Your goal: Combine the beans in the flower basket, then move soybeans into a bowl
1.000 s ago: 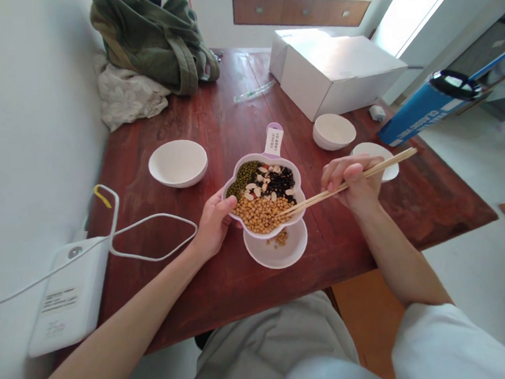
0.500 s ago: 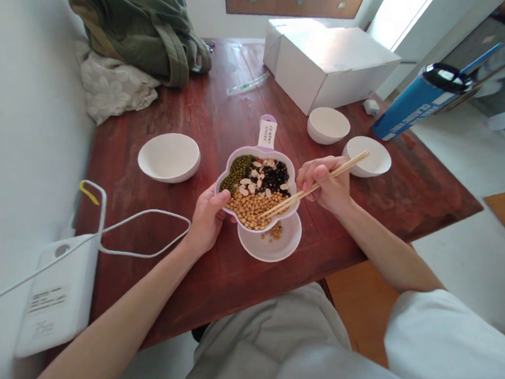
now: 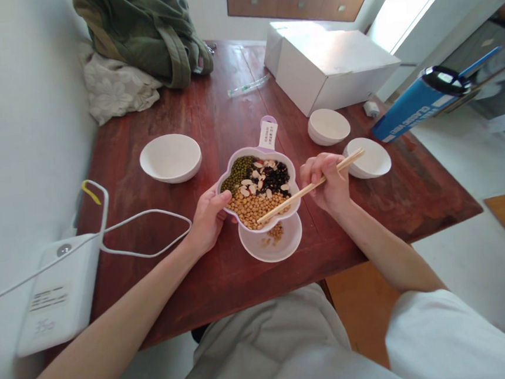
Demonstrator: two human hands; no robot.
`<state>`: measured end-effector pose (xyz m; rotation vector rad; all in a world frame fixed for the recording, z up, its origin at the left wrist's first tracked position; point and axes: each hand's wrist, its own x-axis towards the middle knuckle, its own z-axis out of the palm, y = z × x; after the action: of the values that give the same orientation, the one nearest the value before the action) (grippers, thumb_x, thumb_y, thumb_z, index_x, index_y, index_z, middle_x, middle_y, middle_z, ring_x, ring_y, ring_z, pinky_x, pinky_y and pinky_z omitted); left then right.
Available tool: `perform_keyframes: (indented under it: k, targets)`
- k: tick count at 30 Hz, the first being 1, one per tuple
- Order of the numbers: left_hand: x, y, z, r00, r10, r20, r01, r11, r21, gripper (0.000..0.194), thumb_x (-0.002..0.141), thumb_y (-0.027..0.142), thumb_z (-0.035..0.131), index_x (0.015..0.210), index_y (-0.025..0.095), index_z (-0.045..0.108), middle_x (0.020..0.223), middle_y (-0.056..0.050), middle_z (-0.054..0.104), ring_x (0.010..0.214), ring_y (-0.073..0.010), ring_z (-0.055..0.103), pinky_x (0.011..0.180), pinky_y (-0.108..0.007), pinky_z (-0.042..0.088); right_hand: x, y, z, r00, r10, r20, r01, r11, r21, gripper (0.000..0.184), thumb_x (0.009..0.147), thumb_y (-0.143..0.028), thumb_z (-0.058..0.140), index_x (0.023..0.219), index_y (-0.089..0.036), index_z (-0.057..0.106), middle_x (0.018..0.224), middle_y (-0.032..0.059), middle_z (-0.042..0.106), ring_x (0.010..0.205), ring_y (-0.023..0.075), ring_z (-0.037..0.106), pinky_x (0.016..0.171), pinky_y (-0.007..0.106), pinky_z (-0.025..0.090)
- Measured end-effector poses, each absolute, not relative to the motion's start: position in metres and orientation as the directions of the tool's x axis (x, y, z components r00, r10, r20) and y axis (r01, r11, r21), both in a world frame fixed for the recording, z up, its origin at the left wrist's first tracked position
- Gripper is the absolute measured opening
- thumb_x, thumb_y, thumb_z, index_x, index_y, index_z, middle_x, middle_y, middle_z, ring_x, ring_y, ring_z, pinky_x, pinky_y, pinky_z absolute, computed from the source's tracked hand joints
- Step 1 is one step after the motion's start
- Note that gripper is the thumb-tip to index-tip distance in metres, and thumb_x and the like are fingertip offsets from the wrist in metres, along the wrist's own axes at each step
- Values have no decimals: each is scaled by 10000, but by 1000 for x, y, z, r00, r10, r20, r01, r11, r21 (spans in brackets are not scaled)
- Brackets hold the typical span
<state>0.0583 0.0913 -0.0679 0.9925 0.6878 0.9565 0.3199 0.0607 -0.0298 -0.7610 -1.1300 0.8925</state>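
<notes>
Left hand (image 3: 209,218): one, closed on the left edge of one flower-shaped dish (image 3: 294,180), with the thumb over the rim
Right hand (image 3: 329,183): one, fingers bent and closed around two wooden chopsticks (image 3: 297,195), which lie close together; I cannot tell if a bean is between their tips
Dish: one, in front of the person, its one handle with a paper label pointing away; it overlaps one bowl in this view, and whether they touch I cannot tell
Contents of dish: four kinds, too many pieces to count, namely yellow beans (image 3: 252,207) in the near part, green beans (image 3: 237,173) at the far left, black beans (image 3: 276,178) at the far right, and pale flat seeds (image 3: 245,183) scattered about the middle
Chopstick tips: at the yellow beans, by the near edge of the dish
White bowls: four, namely the near bowl (image 3: 290,242) partly under the dish with a small heap of yellow beans, the left bowl (image 3: 170,155), and at the right the far bowl (image 3: 329,125) and the side bowl (image 3: 368,158), the last just behind the right hand
Table (image 3: 198,277): one, of reddish wood; at its far side are one white box (image 3: 325,59) and one green bag (image 3: 142,40)
Blue cylinder (image 3: 417,104): one, near the right edge of the table
</notes>
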Motion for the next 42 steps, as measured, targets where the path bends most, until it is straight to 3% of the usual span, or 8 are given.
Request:
perform_keyframes:
  k: [5,11,18,25,29,37,42]
  targets:
    - [58,92,-67,428,902,-57,-337,218,916,508,893,560,813,1221,172,796,967,-85,806,669,-185,672,509,-260,483,323,60,-33,150,877,457,-112,474,-873,581,939,-654,833,574,-219,711,538,19,648,432,112,522,402,250,307]
    - [58,91,-68,438,897,-55,-334,219,917,548,909,560,801,1305,183,777,983,-88,809,734,-227,720,598,-309,552,324,56,-34,44,883,466,-32,468,-883,566,898,-691,849,565,-241,767,563,54,715,497,185,658,476,310,456]
    - [58,91,-69,441,896,-57,-339,224,914,566,913,569,788,1329,186,771,1026,-99,821,753,-232,729,608,-313,567,323,59,-34,38,876,481,-108,482,-869,596,946,-665,816,553,-223,737,555,59,718,435,151,587,436,287,372]
    - [58,90,-67,438,896,-68,-324,228,918,591,884,573,804,1321,176,777,1133,-110,832,706,-188,689,517,-260,497,320,59,-26,155,875,458,-146,479,-866,662,936,-712,804,515,-230,636,461,4,576,389,126,477,438,297,352]
    - [59,89,-65,430,900,-65,-336,227,914,552,902,549,808,1308,177,775,1105,-103,820,723,-189,693,554,-269,508,321,59,-28,187,870,456,-103,479,-872,613,913,-713,826,545,-241,693,498,26,629,430,155,537,439,308,355]
    - [57,89,-68,448,891,-69,-321,233,918,580,910,579,790,1339,190,769,1011,-92,822,716,-214,713,591,-302,554,322,55,-28,66,829,555,38,554,-832,521,892,-713,846,647,-254,838,620,74,776,532,216,687,532,357,511]
    - [57,89,-66,442,894,-69,-317,228,921,566,900,595,796,1282,177,778,966,-87,807,677,-193,685,544,-277,519,321,55,-25,-23,817,576,26,576,-817,535,944,-672,815,630,-240,839,613,81,779,517,205,704,505,326,496]
